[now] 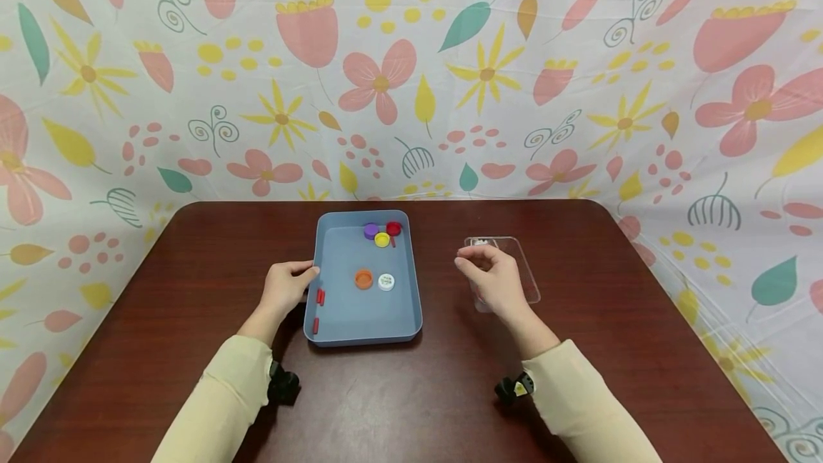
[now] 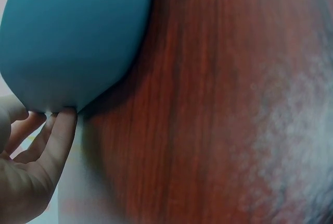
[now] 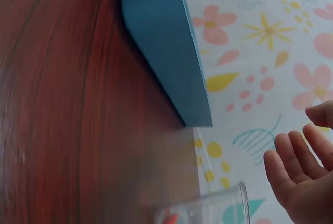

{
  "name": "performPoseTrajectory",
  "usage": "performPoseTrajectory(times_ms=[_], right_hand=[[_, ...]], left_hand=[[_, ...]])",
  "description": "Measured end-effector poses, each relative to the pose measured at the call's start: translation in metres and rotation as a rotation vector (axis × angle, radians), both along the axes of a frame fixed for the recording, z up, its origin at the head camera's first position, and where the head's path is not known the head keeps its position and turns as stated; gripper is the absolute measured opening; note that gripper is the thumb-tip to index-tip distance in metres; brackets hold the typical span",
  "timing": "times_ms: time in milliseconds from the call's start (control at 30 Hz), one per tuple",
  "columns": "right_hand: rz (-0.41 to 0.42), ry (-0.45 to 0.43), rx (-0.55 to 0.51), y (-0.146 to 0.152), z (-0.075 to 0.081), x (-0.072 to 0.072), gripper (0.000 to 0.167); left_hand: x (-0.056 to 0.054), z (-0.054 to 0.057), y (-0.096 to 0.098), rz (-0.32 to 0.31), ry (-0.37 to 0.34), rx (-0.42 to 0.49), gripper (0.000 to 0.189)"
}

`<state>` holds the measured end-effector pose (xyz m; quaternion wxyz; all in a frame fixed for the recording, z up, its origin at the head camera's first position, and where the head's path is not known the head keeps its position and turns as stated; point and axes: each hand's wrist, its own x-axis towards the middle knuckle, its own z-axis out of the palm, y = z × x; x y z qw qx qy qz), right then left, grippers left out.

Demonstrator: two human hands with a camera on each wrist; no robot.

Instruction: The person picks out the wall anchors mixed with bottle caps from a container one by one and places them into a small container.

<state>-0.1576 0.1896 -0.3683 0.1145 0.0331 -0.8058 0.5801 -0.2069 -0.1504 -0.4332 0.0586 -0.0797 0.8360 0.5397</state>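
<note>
My left hand (image 1: pixel 284 288) pinches the left rim of a blue-grey tray (image 1: pixel 363 320), its fingertips against the outer wall in the left wrist view. Inside the tray lie small round cap-like pieces: purple (image 1: pixel 371 231), yellow (image 1: pixel 382 240) and red (image 1: pixel 393 228) near the far right corner, orange (image 1: pixel 363 279) and patterned white (image 1: pixel 386 282) around the middle. Short red sticks (image 1: pixel 320 296) lie along the left side. Above a clear plastic container (image 1: pixel 530 279) hovers my right hand (image 1: pixel 498 281), fingers loosely bent, with nothing seen between them in the right wrist view.
Both things stand on a dark reddish-brown wooden table (image 1: pixel 463 391). Behind it hangs a white cloth (image 1: pixel 411 91) printed with flowers and leaves. Something white (image 1: pixel 482 242) and a bit of red show in the container, partly hidden by the right hand.
</note>
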Motion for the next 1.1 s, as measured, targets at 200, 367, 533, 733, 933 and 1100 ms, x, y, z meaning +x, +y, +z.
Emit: performPoseTrajectory(times_ms=[200,367,533,733,933,1100], right_hand=[[0.041,-0.001,0.037,-0.022,0.009,0.007,0.020],[0.075,-0.017,0.023,-0.033,0.007,0.006,0.020],[0.106,-0.026,0.029,-0.044,0.007,0.004,0.019],[0.149,-0.036,0.046,-0.058,0.007,0.003,0.017],[0.210,-0.032,0.051,-0.073,0.004,0.003,0.017],[0.239,-0.057,0.073,-0.084,0.001,0.003,0.017]], left_hand=[[0.001,0.000,-0.001,-0.001,0.000,0.006,0.041],[0.001,0.001,-0.001,-0.005,-0.001,-0.003,0.041],[0.001,0.003,-0.001,-0.008,-0.001,-0.011,0.041],[0.001,0.007,0.000,-0.015,-0.014,-0.003,0.042],[0.001,0.006,-0.001,-0.023,-0.019,-0.001,0.042],[0.001,0.004,-0.001,-0.019,-0.020,0.001,0.042]])
